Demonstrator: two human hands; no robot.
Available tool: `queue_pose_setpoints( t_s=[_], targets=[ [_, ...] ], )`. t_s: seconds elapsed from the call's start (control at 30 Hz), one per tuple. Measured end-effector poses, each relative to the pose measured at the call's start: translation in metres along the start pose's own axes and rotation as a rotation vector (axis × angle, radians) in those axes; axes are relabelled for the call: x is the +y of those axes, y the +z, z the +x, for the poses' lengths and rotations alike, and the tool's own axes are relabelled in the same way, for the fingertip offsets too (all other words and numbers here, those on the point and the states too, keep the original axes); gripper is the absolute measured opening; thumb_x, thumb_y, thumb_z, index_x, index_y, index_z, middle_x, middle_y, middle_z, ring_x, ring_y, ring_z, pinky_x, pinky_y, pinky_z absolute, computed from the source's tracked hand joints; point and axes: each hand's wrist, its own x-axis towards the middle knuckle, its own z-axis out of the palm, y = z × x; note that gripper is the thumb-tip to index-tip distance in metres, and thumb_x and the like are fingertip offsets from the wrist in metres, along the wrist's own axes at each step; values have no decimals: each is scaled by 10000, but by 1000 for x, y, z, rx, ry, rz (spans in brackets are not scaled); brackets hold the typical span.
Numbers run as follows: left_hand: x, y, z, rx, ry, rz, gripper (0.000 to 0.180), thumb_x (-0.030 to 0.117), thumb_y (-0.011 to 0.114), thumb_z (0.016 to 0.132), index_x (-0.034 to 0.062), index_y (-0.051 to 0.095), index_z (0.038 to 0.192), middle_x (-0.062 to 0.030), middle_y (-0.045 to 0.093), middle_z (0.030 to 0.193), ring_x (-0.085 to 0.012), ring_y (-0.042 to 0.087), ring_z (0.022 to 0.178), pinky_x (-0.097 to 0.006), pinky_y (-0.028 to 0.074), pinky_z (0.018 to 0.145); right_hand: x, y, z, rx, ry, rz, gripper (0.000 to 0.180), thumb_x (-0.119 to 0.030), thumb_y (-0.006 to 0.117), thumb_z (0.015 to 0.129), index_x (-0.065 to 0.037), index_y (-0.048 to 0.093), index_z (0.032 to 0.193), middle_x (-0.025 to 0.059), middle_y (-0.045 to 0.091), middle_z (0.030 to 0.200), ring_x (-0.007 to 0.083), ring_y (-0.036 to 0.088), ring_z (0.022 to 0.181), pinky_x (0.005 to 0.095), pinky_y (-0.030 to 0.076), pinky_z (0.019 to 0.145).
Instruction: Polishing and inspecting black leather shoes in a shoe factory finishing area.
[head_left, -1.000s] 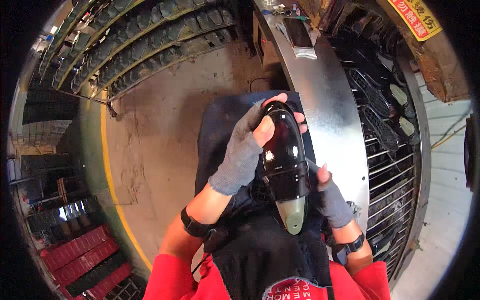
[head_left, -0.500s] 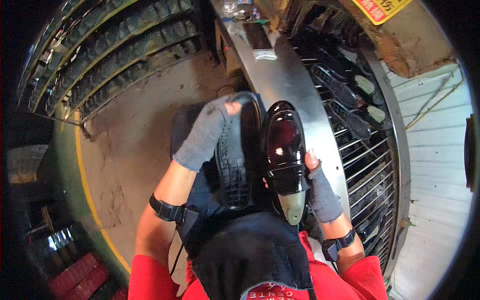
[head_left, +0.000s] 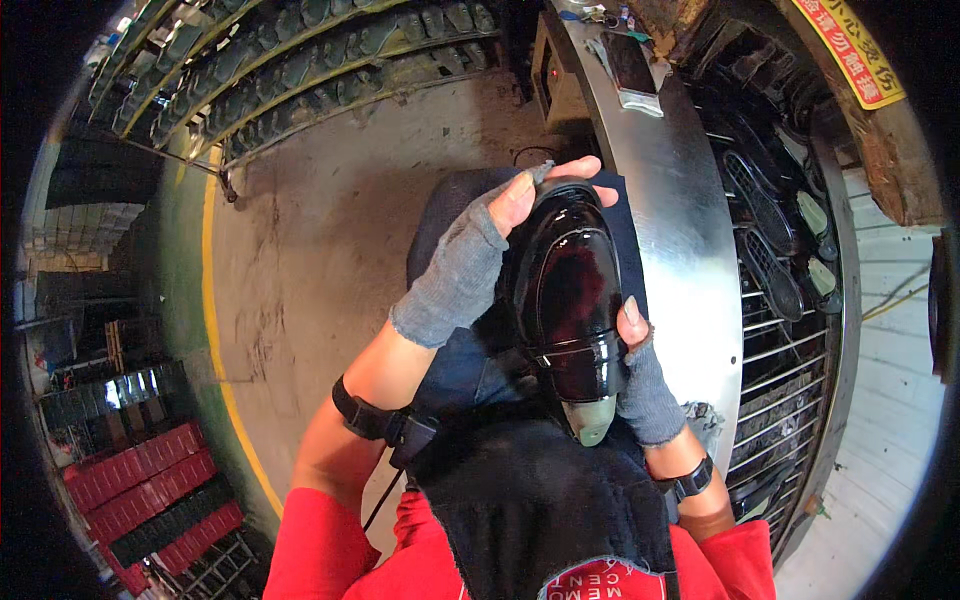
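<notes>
A glossy black shoe upper (head_left: 580,290) is stretched over a pale green shoe last (head_left: 588,420), toe pointing away from me, above my lap. My right hand (head_left: 648,390), in a grey fingerless glove, grips its right side with the thumb on top. At the toe, my left hand (head_left: 465,245), gloved alike, curls its fingers round the front edge of a black sole (head_left: 572,186). The sole lies under the upper, only its rim showing; whether they touch along the whole length is hidden. A dark apron (head_left: 540,490) covers my lap.
Along my right runs a metal bench (head_left: 665,210) with a dark flat object (head_left: 628,65) on it. Beyond it, a barred rack (head_left: 780,400) carries shoes and soles. Loaded shelves (head_left: 330,60) stand far left; red slabs (head_left: 150,470) lie lower left.
The sole, held apart on the left before, is now under the upper. My left hand has moved to the toe, and its fingers now reach round it. The view has shifted left.
</notes>
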Motion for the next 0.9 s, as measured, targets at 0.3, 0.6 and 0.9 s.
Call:
queue_pose_setpoints(
  t_s=[0.3, 0.6, 0.9],
  targets=[
    [5, 0, 0, -65, 3, 59, 834, 669, 355, 1074, 14, 401, 1587, -209, 600, 1463, -236, 676, 1174, -381, 554, 1028, 0, -3, 5, -1, 5, 25, 752, -632, 547, 1037, -2, 566, 1445, 112, 701, 1316, 212, 708, 1129, 366, 581, 1000],
    [27, 26, -26, 24, -40, 418, 886, 199, 866, 806, 54, 408, 1549, -173, 639, 1400, -223, 667, 1180, -369, 525, 1043, -9, 16, -12, 25, 58, -1, 809, -682, 583, 989, 16, 606, 1397, 127, 720, 1256, 216, 716, 1104, 354, 582, 965],
    [38, 31, -47, 54, -111, 344, 885, 166, 840, 822, 32, 365, 1557, -203, 644, 1416, -235, 662, 1230, -377, 502, 1077, -18, 30, -20, 14, 128, -115, 787, -690, 597, 974, 35, 679, 1270, 131, 748, 1129, 186, 723, 1028, 335, 589, 870]
  ],
)
